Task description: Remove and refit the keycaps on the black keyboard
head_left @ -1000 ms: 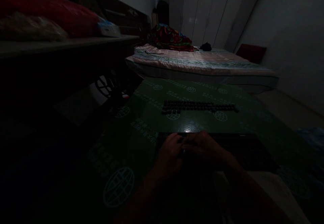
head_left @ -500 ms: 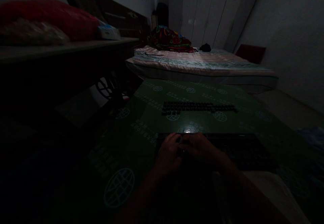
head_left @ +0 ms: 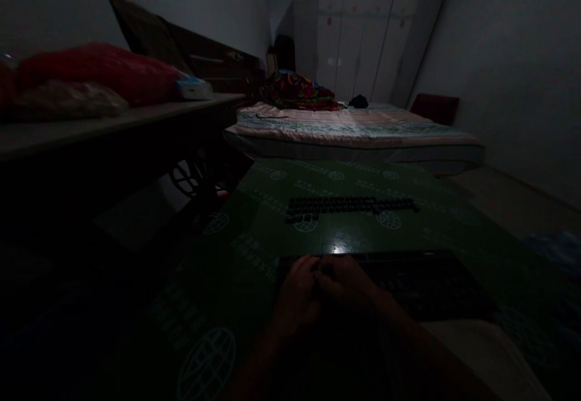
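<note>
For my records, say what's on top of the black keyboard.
Left hand and right hand are over the left part of the black keyboard; what's beneath them is covered.

Pale globe emblems (head_left: 207, 365) on green tabletop (head_left: 254, 304); lettering (head_left: 259, 254) near them unreadable.

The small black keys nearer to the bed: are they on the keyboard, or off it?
Off: the keys lie in rows on the green table, beyond the keyboard, with green surface between.

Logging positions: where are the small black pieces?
In the head view, the small black pieces lie right of centre on the table, between keyboard and bed.
</note>
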Available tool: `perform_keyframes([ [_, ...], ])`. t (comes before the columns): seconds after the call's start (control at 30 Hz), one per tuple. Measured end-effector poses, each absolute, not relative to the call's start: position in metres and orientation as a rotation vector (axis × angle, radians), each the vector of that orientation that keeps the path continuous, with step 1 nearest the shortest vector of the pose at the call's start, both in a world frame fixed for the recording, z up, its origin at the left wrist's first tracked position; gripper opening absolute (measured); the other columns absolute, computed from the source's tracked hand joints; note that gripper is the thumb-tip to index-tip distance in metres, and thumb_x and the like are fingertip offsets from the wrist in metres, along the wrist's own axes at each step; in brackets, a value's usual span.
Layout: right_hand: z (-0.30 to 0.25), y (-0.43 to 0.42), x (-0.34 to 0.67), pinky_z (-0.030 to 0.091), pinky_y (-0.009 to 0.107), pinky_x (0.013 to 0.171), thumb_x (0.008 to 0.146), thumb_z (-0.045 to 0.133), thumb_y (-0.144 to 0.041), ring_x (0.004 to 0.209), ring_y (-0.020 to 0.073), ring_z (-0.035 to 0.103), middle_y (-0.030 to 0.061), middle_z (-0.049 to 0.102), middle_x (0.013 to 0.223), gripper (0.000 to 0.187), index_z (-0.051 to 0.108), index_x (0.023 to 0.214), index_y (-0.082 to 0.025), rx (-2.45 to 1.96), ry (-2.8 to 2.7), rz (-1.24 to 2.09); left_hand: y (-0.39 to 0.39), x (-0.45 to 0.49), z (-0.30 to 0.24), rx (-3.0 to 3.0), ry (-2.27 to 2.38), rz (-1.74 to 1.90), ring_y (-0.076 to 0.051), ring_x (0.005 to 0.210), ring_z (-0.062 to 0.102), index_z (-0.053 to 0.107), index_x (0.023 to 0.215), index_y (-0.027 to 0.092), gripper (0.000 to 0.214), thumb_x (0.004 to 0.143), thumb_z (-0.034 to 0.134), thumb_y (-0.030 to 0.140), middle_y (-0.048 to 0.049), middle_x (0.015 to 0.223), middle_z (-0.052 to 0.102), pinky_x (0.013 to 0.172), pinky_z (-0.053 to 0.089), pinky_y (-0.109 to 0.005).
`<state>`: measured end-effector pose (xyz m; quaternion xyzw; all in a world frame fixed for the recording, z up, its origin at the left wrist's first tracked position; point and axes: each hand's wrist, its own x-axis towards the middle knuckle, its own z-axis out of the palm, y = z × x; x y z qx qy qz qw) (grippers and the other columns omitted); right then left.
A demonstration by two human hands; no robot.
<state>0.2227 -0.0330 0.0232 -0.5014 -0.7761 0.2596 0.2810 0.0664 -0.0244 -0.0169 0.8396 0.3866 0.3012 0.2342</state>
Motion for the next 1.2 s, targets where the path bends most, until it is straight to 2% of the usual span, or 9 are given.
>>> perform_keyframes([
  [0.1, 0.02, -0.034, 0.22, 0.04, 0.024, 0.06, 0.077, 0.047, -0.021, 0.068, 0.0168, 0.062, 0.0063, 0.07, 0.081, 0.021, 0.065, 0.088, -0.016, -1.413, -2.038, 0.655, -0.024, 0.066, -0.014, 2.321, 1.068, 0.824, -0.03, 0.12, 0.043, 0.049, 0.121, 0.019, 0.053, 0.068, 0.049, 0.015, -0.0121, 0.123, 0.054, 0.1, 0.037, -0.051],
  [0.3, 0.015, -0.034, 0.218, 0.038, 0.023, 0.057, 0.075, 0.048, -0.023, 0.065, 0.0167, 0.061, 0.0057, 0.069, 0.077, 0.02, 0.062, 0.088, -0.017, -1.474, -1.993, 0.566, -0.024, 0.07, -0.002, 2.355, 1.025, 0.847, -0.027, 0.113, 0.05, 0.059, 0.109, 0.021, 0.04, 0.072, 0.046, 0.015, -0.0092, 0.116, 0.06, 0.101, 0.037, -0.047],
  [0.4, 0.012, -0.035, 0.217, 0.038, 0.024, 0.057, 0.076, 0.047, -0.024, 0.064, 0.0172, 0.061, 0.0061, 0.068, 0.075, 0.019, 0.06, 0.087, -0.017, -1.465, -1.986, 0.516, -0.024, 0.07, -0.003, 2.356, 1.026, 0.839, -0.026, 0.113, 0.049, 0.058, 0.111, 0.022, 0.041, 0.073, 0.044, 0.014, -0.0081, 0.116, 0.06, 0.101, 0.037, -0.047],
  [0.6, 0.009, -0.036, 0.215, 0.037, 0.024, 0.054, 0.075, 0.045, -0.025, 0.06, 0.0181, 0.061, 0.0058, 0.067, 0.068, 0.02, 0.058, 0.087, -0.017, -1.447, -1.965, 0.48, -0.021, 0.068, -0.008, 2.342, 1.074, 0.741, -0.031, 0.121, 0.043, 0.054, 0.119, 0.018, 0.045, 0.075, 0.046, 0.019, -0.0128, 0.124, 0.055, 0.1, 0.036, -0.051],
  [0.83, 0.007, -0.034, 0.216, 0.04, 0.023, 0.054, 0.073, 0.041, -0.024, 0.057, 0.016, 0.059, 0.0055, 0.065, 0.066, 0.013, 0.054, 0.074, -0.018, -1.364, -1.825, 0.602, -0.019, 0.067, -0.013, 2.395, 1.07, 0.753, -0.028, 0.12, 0.044, 0.054, 0.12, 0.025, 0.043, 0.078, 0.047, 0.021, -0.0085, 0.125, 0.055, 0.099, 0.037, -0.049],
  [1.03, 0.001, -0.032, 0.216, 0.038, 0.022, 0.053, 0.072, 0.041, -0.023, 0.054, 0.0142, 0.053, 0.0028, 0.058, 0.06, 0.01, 0.048, 0.066, -0.02, -1.322, -1.703, 0.664, -0.02, 0.065, -0.021, 2.421, 1.15, 0.672, -0.029, 0.122, 0.042, 0.054, 0.118, 0.022, 0.046, 0.074, 0.043, 0.013, -0.0108, 0.13, 0.05, 0.098, 0.037, -0.051],
  [1.2, 0.001, -0.032, 0.216, 0.038, 0.021, 0.052, 0.071, 0.043, -0.024, 0.054, 0.0125, 0.051, 0.0003, 0.055, 0.059, 0.008, 0.046, 0.065, -0.02, -1.309, -1.616, 0.763, -0.019, 0.064, -0.025, 2.463, 1.145, 0.653, -0.029, 0.123, 0.042, 0.051, 0.121, 0.02, 0.049, 0.073, 0.046, 0.013, -0.0123, 0.131, 0.05, 0.098, 0.037, -0.051],
])
